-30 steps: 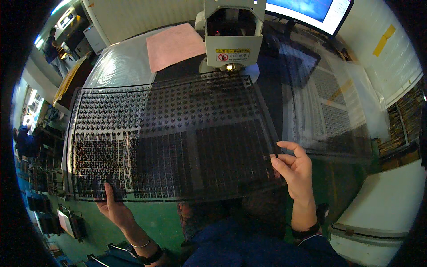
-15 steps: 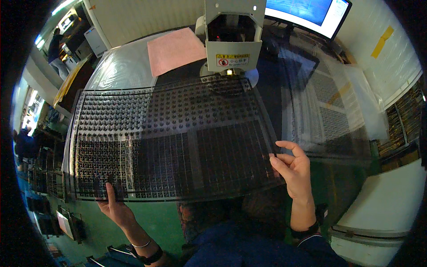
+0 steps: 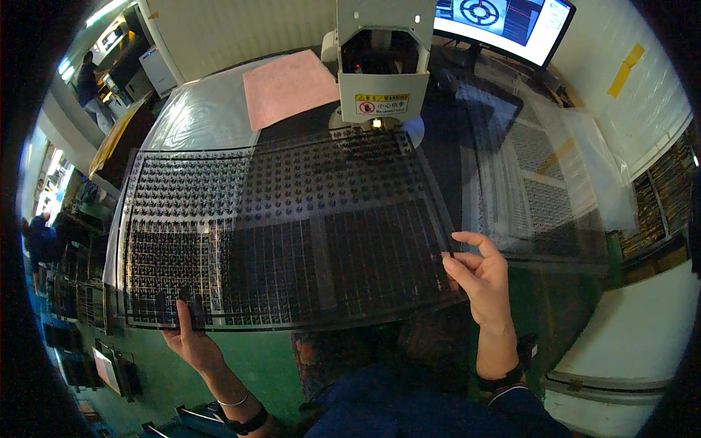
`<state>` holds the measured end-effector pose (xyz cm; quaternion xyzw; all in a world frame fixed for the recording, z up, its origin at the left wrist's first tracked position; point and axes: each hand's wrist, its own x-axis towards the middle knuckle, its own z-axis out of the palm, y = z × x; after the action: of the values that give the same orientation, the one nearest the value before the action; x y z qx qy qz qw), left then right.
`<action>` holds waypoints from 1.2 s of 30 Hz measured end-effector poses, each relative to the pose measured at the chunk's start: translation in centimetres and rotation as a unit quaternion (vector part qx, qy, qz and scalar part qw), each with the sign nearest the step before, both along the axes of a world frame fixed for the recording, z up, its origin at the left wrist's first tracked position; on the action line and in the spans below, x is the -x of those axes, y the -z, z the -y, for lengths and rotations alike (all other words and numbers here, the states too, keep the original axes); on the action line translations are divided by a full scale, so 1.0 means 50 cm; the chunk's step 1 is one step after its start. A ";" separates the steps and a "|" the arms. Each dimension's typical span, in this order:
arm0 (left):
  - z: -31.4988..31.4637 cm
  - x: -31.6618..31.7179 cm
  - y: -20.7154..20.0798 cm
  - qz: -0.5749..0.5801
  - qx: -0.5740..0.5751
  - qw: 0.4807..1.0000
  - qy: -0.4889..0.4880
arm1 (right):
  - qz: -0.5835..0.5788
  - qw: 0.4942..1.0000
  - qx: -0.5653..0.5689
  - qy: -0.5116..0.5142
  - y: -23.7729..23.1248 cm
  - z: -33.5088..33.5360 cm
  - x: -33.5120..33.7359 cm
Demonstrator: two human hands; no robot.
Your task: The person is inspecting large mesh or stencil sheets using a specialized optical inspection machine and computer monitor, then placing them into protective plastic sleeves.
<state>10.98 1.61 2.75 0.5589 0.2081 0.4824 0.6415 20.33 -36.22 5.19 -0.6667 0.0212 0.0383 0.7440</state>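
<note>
A large see-through film sheet [image 3: 277, 241] with rows of small dark printed patterns spreads out in front of me. My left hand [image 3: 188, 342] grips its near edge toward the left, thumb on top and the other fingers mostly hidden beneath. At the right edge, my right hand [image 3: 478, 277] pinches the film between thumb and fingers, with the index finger curved away. The sheet's far part lies under the head of a pale grey machine [image 3: 383, 95], where a small light [image 3: 377, 123] glows.
A pink cloth [image 3: 290, 89] lies left of the machine, beside clear plastic sheeting [image 3: 201, 117]. Behind to the right stands a monitor [image 3: 504, 25]. More printed film [image 3: 540, 175] covers the table's right side. A white cabinet [image 3: 621, 336] is at the lower right. Another person [image 3: 89, 87] stands far left.
The monitor has gone from a blurred blue picture to a dark ring-shaped mark. The film has shifted very slightly toward me, and both hands keep nearly the same grip.
</note>
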 end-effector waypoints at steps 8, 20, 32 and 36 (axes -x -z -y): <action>-0.014 0.007 0.012 -0.026 0.009 1.000 -0.001 | -0.006 1.000 -0.005 0.006 0.002 -0.001 -0.001; -0.012 0.005 0.010 -0.013 0.006 1.000 -0.012 | -0.007 1.000 -0.002 0.001 -0.002 0.001 -0.002; -0.090 0.126 0.043 -0.056 0.041 0.998 -0.003 | -0.129 0.970 -0.080 -0.188 -0.021 0.014 0.051; -0.087 0.183 0.055 -0.031 0.022 0.999 -0.006 | -0.142 0.953 -0.092 -0.251 0.028 -0.029 0.090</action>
<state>1.82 5.95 0.03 0.5584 0.2412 0.4639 0.6440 15.85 -34.77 3.80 -0.5667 -0.0448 0.3202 0.7579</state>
